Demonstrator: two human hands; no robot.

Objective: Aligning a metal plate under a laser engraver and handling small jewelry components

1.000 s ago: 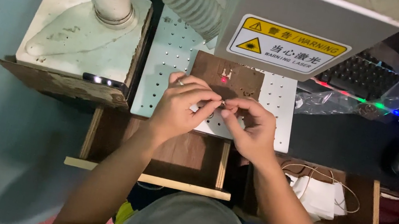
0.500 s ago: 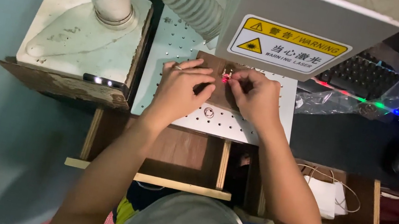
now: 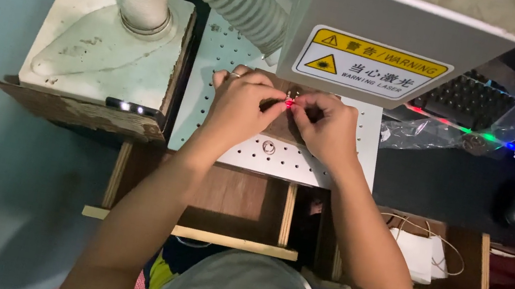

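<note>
A small metal piece [image 3: 292, 94], lit by a red dot on the brown block [image 3: 285, 128] beneath the grey machine head [image 3: 405, 29], is pinched and positioned by the left hand [image 3: 241, 103] and right hand [image 3: 324, 124], fine alignment under that dot seemingly being needed next.

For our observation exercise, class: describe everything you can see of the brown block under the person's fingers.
The brown block looks like flat, dark wood or leather; I cannot tell which. It lies level on the white perforated plate, under the grey machine head. Both hands cover most of it: the left hand and the right hand rest on it, fingertips meeting at a red light spot near its far edge.
</note>
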